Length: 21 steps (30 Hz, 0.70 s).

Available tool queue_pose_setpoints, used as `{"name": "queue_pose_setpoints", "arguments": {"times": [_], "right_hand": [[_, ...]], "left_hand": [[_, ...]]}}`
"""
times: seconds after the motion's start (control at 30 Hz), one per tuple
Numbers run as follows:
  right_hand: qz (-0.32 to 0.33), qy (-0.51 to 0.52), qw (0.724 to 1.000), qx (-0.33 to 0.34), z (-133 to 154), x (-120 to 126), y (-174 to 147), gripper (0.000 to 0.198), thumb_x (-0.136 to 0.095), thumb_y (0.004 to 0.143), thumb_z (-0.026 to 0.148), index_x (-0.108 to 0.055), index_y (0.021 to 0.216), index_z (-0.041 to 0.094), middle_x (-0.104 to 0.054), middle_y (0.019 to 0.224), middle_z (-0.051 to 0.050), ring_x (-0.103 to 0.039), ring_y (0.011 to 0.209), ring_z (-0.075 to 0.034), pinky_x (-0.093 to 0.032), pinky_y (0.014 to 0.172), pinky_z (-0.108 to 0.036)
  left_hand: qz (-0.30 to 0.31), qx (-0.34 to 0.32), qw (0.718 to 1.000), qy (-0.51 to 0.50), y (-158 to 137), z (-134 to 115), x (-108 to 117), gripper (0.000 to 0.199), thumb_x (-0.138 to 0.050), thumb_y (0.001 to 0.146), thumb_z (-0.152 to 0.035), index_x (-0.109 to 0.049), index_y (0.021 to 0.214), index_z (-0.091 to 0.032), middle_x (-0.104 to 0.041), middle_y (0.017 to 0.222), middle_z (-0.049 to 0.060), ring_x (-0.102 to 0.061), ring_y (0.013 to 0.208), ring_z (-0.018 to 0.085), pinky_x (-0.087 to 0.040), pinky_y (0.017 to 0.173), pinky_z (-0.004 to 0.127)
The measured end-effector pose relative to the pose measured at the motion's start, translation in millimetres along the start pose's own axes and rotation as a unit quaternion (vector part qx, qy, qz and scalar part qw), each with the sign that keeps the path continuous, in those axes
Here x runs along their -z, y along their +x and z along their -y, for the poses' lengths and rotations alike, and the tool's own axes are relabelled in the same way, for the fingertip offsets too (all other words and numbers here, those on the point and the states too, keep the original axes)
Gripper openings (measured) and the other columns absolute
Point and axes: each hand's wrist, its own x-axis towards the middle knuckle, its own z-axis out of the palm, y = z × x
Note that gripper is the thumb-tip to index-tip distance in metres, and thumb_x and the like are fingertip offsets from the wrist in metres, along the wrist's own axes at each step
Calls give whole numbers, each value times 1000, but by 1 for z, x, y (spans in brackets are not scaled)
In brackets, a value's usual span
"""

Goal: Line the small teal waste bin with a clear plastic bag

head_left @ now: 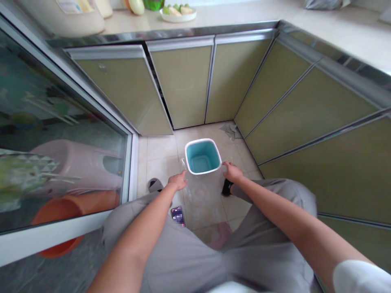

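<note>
A small teal bin [203,156] with a white rim stands upright on the tiled floor, its inside bare. What looks like a thin clear plastic bag [203,189] spreads in front of the bin, faint against the tiles, with glints near both hands. My left hand [178,181] pinches its edge just to the left of the bin's near corner. On the other side, my right hand [232,172] is closed on the plastic close to the bin's right corner. The bag's full outline is too faint to make out.
A phone [178,215] lies on the floor between my feet. A grey cloth [231,131] is by the cabinet corner. Cabinets [180,81] enclose the far and right sides; a glass door [67,134] stands at left. On the counter is a plate of food [178,17].
</note>
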Motion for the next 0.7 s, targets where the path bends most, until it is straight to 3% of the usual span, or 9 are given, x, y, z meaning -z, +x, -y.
{"name": "queue_pose_setpoints", "arguments": {"times": [0.07,0.17,0.37,0.6,0.7], "right_hand": [[38,0,999,-9,-7,-5,3,58,-64,89,31,-54,146,24,-68,131,-14,-66,115,-27,-50,90,-32],[79,11,996,-30,-14,-12,6,46,-64,89,31,-67,134,25,-71,127,-13,-67,116,-27,-51,91,-33],[45,53,998,10,-13,-10,7,40,-61,91,27,-70,130,25,-75,113,-9,-69,105,-23,-49,87,-29],[14,117,987,110,15,40,-15,26,-61,92,24,-73,115,21,-76,99,-6,-68,89,-20,-46,79,-25],[22,143,976,161,24,63,-45,19,-57,96,33,-72,95,22,-75,91,-5,-66,81,-20,-45,73,-26]], "left_hand": [[30,13,999,-5,4,3,-4,73,-53,94,-49,-33,160,-25,-64,142,19,-62,130,33,-49,102,40],[72,12,997,-20,10,7,-13,77,-64,88,-48,-41,157,-27,-58,150,17,-59,135,31,-47,107,38],[75,-9,996,-37,14,3,-20,59,-67,85,-42,-59,141,-25,-58,151,16,-58,136,31,-45,110,38],[33,-41,997,-61,1,-7,-13,49,-65,90,-40,-61,136,-23,-68,136,14,-65,123,29,-49,103,37],[15,-54,996,-64,-10,-11,-12,29,-65,91,-38,-71,114,-22,-74,121,12,-68,113,28,-51,97,36]]}}
